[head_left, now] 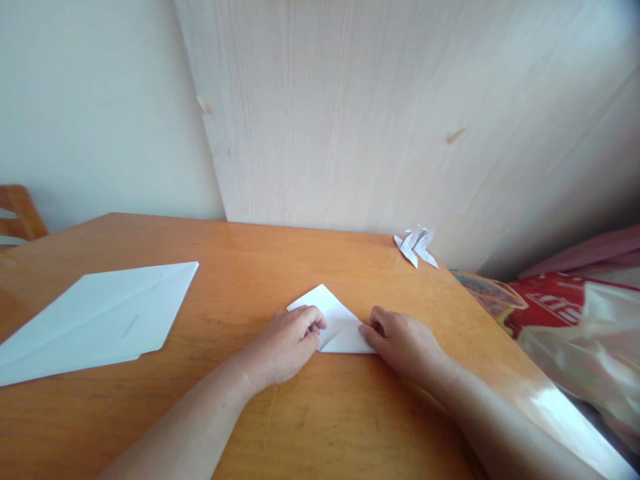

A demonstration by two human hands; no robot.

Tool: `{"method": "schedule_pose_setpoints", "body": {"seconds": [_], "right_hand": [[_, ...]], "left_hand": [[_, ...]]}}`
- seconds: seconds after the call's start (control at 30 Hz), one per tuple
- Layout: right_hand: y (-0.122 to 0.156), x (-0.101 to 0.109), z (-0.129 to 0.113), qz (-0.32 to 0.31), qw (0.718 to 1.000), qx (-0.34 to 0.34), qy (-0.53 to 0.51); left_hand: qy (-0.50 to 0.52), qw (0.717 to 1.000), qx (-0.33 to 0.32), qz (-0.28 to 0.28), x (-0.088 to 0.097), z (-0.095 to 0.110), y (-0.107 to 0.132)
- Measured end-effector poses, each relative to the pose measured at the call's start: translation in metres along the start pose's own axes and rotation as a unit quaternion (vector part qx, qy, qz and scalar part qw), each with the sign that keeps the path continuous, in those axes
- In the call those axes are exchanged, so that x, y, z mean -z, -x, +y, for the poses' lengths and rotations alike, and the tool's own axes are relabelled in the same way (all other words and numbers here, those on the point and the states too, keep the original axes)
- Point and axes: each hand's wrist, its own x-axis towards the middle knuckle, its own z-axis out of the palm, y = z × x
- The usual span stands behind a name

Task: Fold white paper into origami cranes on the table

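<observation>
A folded sheet of white paper point(336, 321), roughly triangular with its peak pointing away from me, lies on the wooden table. My left hand point(295, 337) rests over its left part with curled fingers, thumb and forefinger closed at the paper. On the opposite side my right hand point(400, 337) is closed at the right corner, the thumb and bent forefinger meeting at the paper's edge. The paper's lower left and right corners are partly hidden beneath the hands. A short crease shows near its bottom edge.
Larger white sheets point(110, 313) lie on the left of the table point(235, 260). Small folded paper figures point(415, 247) stand at the far right corner. A wooden panel point(325, 120) leans behind, a chair point(23, 213) is at far left, and bags point(560, 307) lie beyond the right edge.
</observation>
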Motion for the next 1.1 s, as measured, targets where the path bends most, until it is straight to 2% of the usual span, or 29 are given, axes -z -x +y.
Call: {"method": "schedule_pose_setpoints", "body": {"seconds": [0.57, 1.1], "right_hand": [[-0.0002, 0.0003, -0.0023, 0.001, 1.000, -0.003, 0.013], [-0.0006, -0.0015, -0.0005, 0.002, 1.000, -0.005, 0.029]], "left_hand": [[-0.025, 0.999, 0.003, 0.020, -0.0058, 0.0042, -0.0008], [-0.049, 0.999, -0.015, 0.011, -0.0030, 0.0020, -0.0028]]}}
